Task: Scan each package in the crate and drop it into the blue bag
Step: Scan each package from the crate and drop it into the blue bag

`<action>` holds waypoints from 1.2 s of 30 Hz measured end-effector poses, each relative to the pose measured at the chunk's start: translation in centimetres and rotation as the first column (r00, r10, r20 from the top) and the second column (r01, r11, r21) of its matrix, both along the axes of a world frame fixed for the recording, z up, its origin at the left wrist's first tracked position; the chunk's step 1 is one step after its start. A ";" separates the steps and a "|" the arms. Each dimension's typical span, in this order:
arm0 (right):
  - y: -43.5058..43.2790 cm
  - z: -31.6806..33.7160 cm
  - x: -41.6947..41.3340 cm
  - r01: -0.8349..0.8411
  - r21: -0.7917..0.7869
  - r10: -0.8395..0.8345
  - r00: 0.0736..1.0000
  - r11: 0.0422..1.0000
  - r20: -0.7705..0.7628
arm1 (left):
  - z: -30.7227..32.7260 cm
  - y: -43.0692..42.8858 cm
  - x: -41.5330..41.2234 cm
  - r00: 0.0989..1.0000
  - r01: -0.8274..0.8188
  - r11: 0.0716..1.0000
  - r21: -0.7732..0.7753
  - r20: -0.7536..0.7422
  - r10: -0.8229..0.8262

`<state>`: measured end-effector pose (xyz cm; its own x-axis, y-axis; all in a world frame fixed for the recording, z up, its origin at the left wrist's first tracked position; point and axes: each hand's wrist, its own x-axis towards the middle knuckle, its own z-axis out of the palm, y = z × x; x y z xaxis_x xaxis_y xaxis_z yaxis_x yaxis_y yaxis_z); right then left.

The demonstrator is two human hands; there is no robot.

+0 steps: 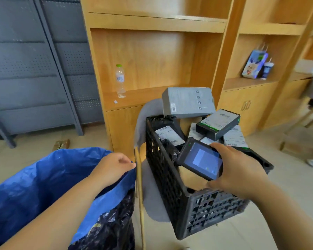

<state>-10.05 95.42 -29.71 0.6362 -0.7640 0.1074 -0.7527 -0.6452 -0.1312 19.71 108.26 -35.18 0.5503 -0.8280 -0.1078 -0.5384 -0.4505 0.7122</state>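
With the right hand [240, 170], grips a scanner [201, 159], fingers and thumb curled round its edges. Holds it just over the black crate [163, 170], screen lit and turned up. With the left hand [114, 168], pinches the rim of the blue bag [43, 186], fingers curled tight on it. Holds the mouth of that bag open, low on the left, just beside the crate. Below the blue rim, a dark crinkly sack [112, 230]. Under the crate, a grey chair [152, 201]. Inside the crate, a full load, piled up past the top at the far end. Up on the pile, a big grey box [186, 101], tilted, with a barcode on its near side. Just right of it, a dark box [218, 124] with green trim, tilted too, lying on white packs [234, 137]. On the left inside the crate, a black pouch [167, 134] with a white label, close to the top end of the scanner. Behind it all, wooden shelves [152, 51]. On one shelf, a clear bottle [120, 81] with a green cap, standing up. Far right on another shelf, a gift bag [254, 64] and a cup [267, 70], side by side. On the left, a grey metal rack [25, 69]. Underfoot, a pale tiled floor [224, 239].
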 end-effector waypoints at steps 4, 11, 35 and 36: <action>-2.7 0.5 -3.8 0.103 0.005 -0.103 0.994 0.995 0.043 | 1.7 -6.2 -3.1 0.994 0.109 0.993 -0.041 0.025 -0.108; -8.5 0.7 -8.9 0.247 0.017 -0.248 0.967 0.969 0.060 | 1.4 -17.7 -9.4 0.974 0.226 0.971 -0.079 0.051 -0.222; -19.4 -1.7 -11.4 0.301 0.023 -0.302 0.950 0.953 0.078 | -3.8 -35.4 -12.5 0.948 0.181 0.983 -0.013 -0.263 -0.178; -19.2 -1.8 -11.5 0.301 0.025 -0.303 0.950 0.953 0.078 | -3.8 -35.0 -12.7 0.949 0.167 0.986 0.000 -0.272 -0.161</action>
